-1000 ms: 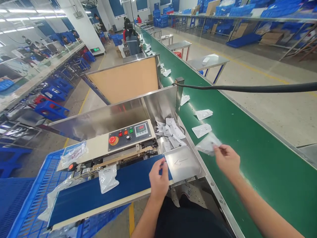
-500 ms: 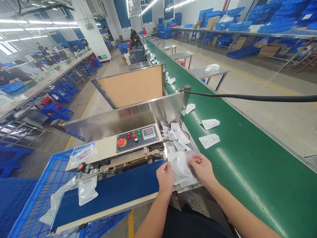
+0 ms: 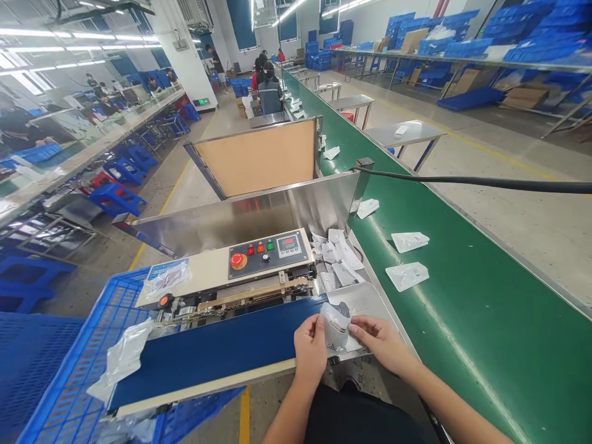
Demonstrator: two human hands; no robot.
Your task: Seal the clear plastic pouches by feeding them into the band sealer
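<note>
Both hands hold a white plastic pouch (image 3: 337, 327) upright at the right end of the sealing machine's blue belt (image 3: 217, 357). Its mouth gapes at the top, with dark print on the side facing me. My left hand (image 3: 311, 346) pinches the left edge between thumb and fingers. On the opposite edge, my right hand (image 3: 380, 340) grips with thumb and fingertips. A metal plate (image 3: 365, 299) lies beneath and behind the pouch. Just beyond it is a heap of white pouches (image 3: 340, 253). What is inside the held pouch cannot be made out.
The band sealer's control panel (image 3: 268, 253) faces me. White pouches (image 3: 127, 354) hang off the belt's left end above a blue crate (image 3: 87, 345). Along the right runs a green conveyor (image 3: 467, 308) carrying several pouches (image 3: 407, 276). A black cable (image 3: 481, 182) crosses over it.
The pouch went from lying flat to upright, with its mouth spread. At the belt's left end, another pouch has moved left onto those at the edge. My view has shifted slightly.
</note>
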